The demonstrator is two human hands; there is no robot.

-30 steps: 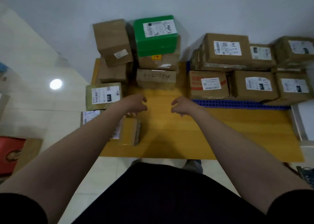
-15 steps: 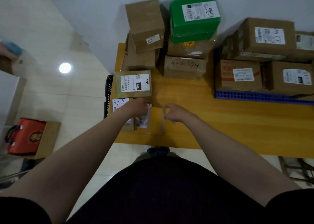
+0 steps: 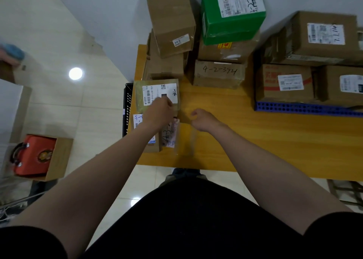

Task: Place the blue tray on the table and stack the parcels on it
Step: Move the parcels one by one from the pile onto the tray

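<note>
**Item:** blue perforated plastic tray [image 3: 306,109], right of frame, set on the yellow wooden table [image 3: 255,141]. Placing is judged done.

**Load:** brown cardboard parcels [image 3: 284,82] stacked on the tray in two layers.

**Outstanding, off the tray:**
- green carton [image 3: 233,13], tall brown carton [image 3: 170,21] and hand-marked brown box [image 3: 218,74], upper centre
- flat olive parcel with white label [image 3: 157,91], at the table's left edge

**Left hand** [image 3: 159,112]: laid over the flat olive parcel's near edge. The fingers are hidden, so whether it grips cannot be told.

**Right hand** [image 3: 204,119]: just beside, fingers loosely curled, holding nothing.

**Status:** stacking judged partway.
</note>
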